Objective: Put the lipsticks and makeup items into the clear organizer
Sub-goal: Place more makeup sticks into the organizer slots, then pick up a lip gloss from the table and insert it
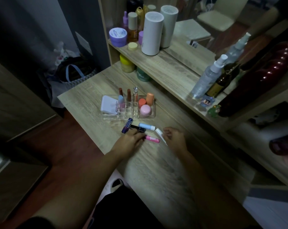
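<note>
The clear organizer stands on the wooden desk and holds a white compact, several upright lipsticks and pink and orange jars. In front of it lie a dark blue stick, a black tube, a light blue stick, a pink stick and a white tube. My left hand rests on the desk with its fingers touching the black tube and the pink stick's end. My right hand hovers beside the white tube, fingers apart.
A raised shelf behind the organizer carries jars, bottles, two white cylinders and a spray bottle. A mirror stands at the back right. The desk's left edge drops to the floor, where a bag sits.
</note>
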A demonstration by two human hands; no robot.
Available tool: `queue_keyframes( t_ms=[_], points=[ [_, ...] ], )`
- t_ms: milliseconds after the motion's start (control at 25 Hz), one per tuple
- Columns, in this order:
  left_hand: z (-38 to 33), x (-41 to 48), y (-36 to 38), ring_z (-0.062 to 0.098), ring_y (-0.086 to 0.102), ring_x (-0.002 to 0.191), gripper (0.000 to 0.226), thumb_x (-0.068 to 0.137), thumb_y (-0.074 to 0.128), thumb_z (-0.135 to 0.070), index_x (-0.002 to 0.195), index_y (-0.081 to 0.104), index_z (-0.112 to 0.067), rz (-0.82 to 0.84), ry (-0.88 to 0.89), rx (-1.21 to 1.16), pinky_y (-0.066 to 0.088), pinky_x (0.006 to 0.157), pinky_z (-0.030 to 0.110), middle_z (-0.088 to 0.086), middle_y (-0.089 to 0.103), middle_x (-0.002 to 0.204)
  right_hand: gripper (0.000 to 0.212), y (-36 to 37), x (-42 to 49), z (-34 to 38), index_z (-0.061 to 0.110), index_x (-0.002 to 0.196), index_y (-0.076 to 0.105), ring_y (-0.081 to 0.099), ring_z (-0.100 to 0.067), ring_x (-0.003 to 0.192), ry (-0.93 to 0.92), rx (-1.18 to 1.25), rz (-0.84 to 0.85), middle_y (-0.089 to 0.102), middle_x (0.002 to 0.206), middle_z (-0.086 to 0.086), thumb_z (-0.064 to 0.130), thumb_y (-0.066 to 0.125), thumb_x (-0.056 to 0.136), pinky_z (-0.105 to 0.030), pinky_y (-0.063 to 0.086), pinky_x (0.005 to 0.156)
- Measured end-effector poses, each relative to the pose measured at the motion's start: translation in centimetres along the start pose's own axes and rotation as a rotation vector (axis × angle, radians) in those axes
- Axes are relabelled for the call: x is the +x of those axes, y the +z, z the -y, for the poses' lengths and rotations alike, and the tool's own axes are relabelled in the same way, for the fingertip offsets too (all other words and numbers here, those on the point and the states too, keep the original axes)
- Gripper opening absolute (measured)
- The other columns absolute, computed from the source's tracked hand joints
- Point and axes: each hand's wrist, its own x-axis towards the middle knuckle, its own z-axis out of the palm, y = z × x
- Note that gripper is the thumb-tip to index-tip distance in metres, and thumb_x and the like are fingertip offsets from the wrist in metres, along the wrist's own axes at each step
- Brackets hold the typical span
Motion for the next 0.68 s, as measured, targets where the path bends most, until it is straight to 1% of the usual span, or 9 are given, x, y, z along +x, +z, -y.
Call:
queue_keyframes(
  t_ms=[80, 120, 280, 360, 400, 440, 520, 600, 680],
  points=[
    [-0.5, 0.2, 1.0, 0.03, 0.057, 0.106, 0.036, 0.095, 0.049, -0.023, 0.13, 0.053, -0.014, 0.024, -0.045, 0.035, 0.048, 0.088, 0.037, 0.014, 0.057, 0.12, 0.024, 0.1, -0.5, -0.6, 0.001, 0.107, 0.066, 0.065, -0.032, 0.093, -0.008, -0.014, 0.04, 0.07, 0.103, -0.019, 0.009, 0.064, 0.084, -0.043, 0.053, 0.086],
    [-0.6, 0.2, 1.3, 0.031, 0.056, 0.106, 0.036, 0.096, 0.048, -0.023, 0.13, 0.053, -0.014, 0.021, -0.063, 0.046, 0.047, 0.089, 0.037, 0.015, 0.056, 0.12, 0.023, 0.1, -0.7, -0.8, 0.001, 0.106, 0.066, 0.065, -0.033, 0.091, -0.01, -0.022, 0.044, 0.07, 0.101, -0.019, 0.01, 0.064, 0.084, -0.043, 0.053, 0.084],
    [-0.6, -0.6, 1.9, 0.033, 0.059, 0.093, 0.021, 0.091, 0.056, -0.015, 0.107, 0.065, -0.004, -0.064, -0.016, 0.037, 0.051, 0.08, 0.039, 0.019, 0.058, 0.108, 0.022, -0.1, -1.4, -1.8, 0.001, 0.094, 0.068, 0.066, -0.034, 0.084, 0.043, -0.042, 0.052, 0.071, 0.092, -0.019, 0.019, 0.07, 0.08, -0.039, 0.053, 0.075],
    [-0.8, -0.7, 2.0, 0.033, 0.059, 0.085, 0.015, 0.088, 0.06, -0.012, 0.095, 0.066, 0.0, -0.104, 0.022, 0.058, 0.054, 0.074, 0.04, 0.02, 0.059, 0.1, 0.025, 0.0, -1.8, -2.1, 0.002, 0.09, 0.068, 0.066, -0.033, 0.082, 0.07, -0.073, 0.058, 0.071, 0.089, -0.018, 0.025, 0.07, 0.08, -0.038, 0.052, 0.073],
    [-0.8, -0.7, 2.2, 0.033, 0.059, 0.083, 0.014, 0.087, 0.062, -0.012, 0.094, 0.065, 0.0, -0.122, 0.016, 0.055, 0.054, 0.072, 0.041, 0.02, 0.059, 0.097, 0.025, 0.0, -2.0, -2.2, 0.002, 0.089, 0.068, 0.065, -0.033, 0.082, 0.072, -0.087, 0.056, 0.071, 0.089, -0.018, 0.026, 0.069, 0.08, -0.038, 0.051, 0.072],
    [-0.9, -0.5, 2.3, 0.033, 0.059, 0.085, 0.015, 0.086, 0.063, -0.011, 0.097, 0.064, -0.001, -0.132, -0.005, 0.049, 0.054, 0.074, 0.042, 0.019, 0.059, 0.098, 0.025, 0.1, -2.2, -2.2, 0.002, 0.089, 0.067, 0.065, -0.033, 0.083, 0.065, -0.094, 0.05, 0.07, 0.089, -0.018, 0.025, 0.069, 0.08, -0.037, 0.05, 0.072],
    [-0.9, -0.4, 2.6, 0.033, 0.057, 0.096, 0.025, 0.085, 0.063, -0.013, 0.108, 0.062, -0.004, -0.112, -0.034, 0.063, 0.05, 0.084, 0.043, 0.018, 0.06, 0.108, 0.021, 0.3, -2.5, -2.2, 0.0, 0.088, 0.066, 0.063, -0.033, 0.082, 0.051, -0.066, 0.027, 0.068, 0.091, -0.019, 0.018, 0.069, 0.078, -0.034, 0.048, 0.071],
    [-0.5, -0.2, 2.7, 0.03, 0.055, 0.106, 0.029, 0.088, 0.059, -0.019, 0.116, 0.061, -0.009, -0.075, -0.011, 0.158, 0.044, 0.091, 0.04, 0.014, 0.061, 0.119, 0.019, 0.2, -2.6, -2.1, -0.001, 0.09, 0.066, 0.062, -0.031, 0.083, 0.047, -0.046, 0.014, 0.066, 0.093, -0.02, 0.011, 0.069, 0.076, -0.031, 0.046, 0.068],
    [-0.5, -0.3, 2.7, 0.028, 0.052, 0.11, 0.031, 0.089, 0.056, -0.026, 0.117, 0.06, -0.013, -0.042, 0.004, 0.229, 0.041, 0.09, 0.038, 0.009, 0.06, 0.124, 0.019, 0.1, -2.8, -2.3, 0.0, 0.095, 0.066, 0.062, -0.027, 0.083, 0.094, 0.015, 0.007, 0.066, 0.097, -0.018, 0.006, 0.067, 0.077, -0.028, 0.05, 0.068]
  ],
)
